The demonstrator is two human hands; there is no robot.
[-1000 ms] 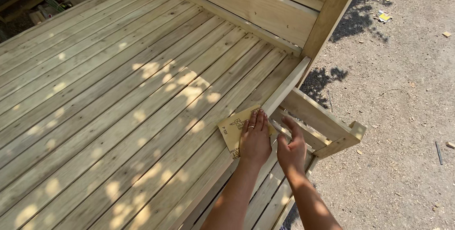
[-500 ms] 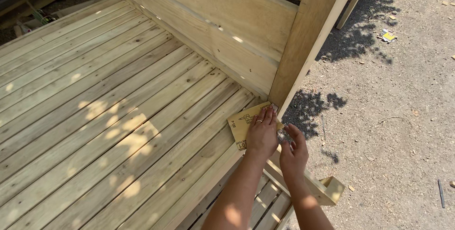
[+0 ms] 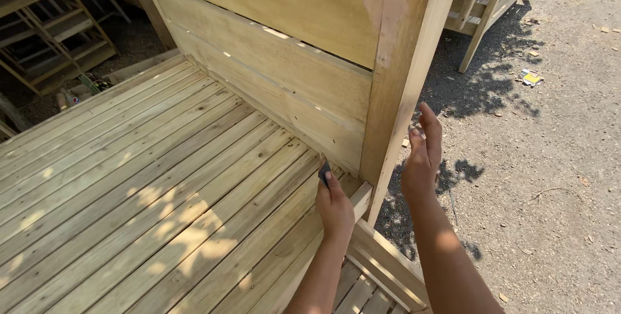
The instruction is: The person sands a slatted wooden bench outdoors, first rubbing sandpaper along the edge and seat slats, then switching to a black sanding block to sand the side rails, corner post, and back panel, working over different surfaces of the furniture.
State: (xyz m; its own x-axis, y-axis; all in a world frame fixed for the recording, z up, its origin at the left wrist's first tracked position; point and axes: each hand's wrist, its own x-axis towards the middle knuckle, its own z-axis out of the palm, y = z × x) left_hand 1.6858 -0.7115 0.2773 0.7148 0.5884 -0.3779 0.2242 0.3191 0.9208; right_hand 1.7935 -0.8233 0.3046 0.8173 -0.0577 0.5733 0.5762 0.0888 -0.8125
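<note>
My left hand [image 3: 334, 205] is raised over the slatted wooden bed platform [image 3: 162, 184] and pinches a folded sheet of sandpaper [image 3: 323, 173], seen edge-on, close to the foot of the upright corner post [image 3: 404, 75]. My right hand [image 3: 422, 157] is lifted to the right of that post, fingers straight and apart, palm turned toward the post, holding nothing. The plank headboard [image 3: 272, 75] joins the post on its left.
A side rail [image 3: 381, 269] runs along the platform's right edge below my arms. Gravel ground [image 3: 550, 178] lies to the right with small litter [image 3: 532, 77]. Another wooden frame [image 3: 491, 3] stands at the top right, and wooden racks [image 3: 52, 36] at the top left.
Both hands have lifted off the platform's corner. The sandpaper, which lay flat under my left hand, now stands upright in its fingers. My right hand has opened beside the post. The view has tilted up.
</note>
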